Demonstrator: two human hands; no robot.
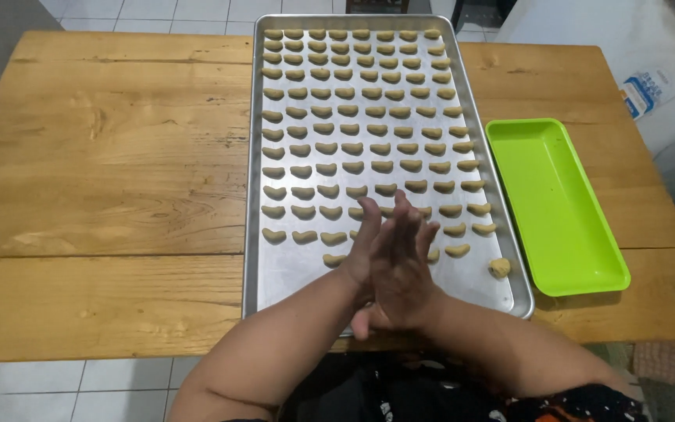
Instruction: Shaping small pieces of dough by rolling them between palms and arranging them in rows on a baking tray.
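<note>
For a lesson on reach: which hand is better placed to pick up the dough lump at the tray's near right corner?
Probably the right hand: it is nearer the dough lump, and the left hand, pressed against it, would have to cross over.

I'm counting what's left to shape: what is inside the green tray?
The green tray shows only its bare bottom; nothing in it is covered. One dough lump lies on the metal baking sheet beside it.

light: bright, even | glare: soft on tray point(255, 234) | blur: hands | edges: slightly bowed
</note>
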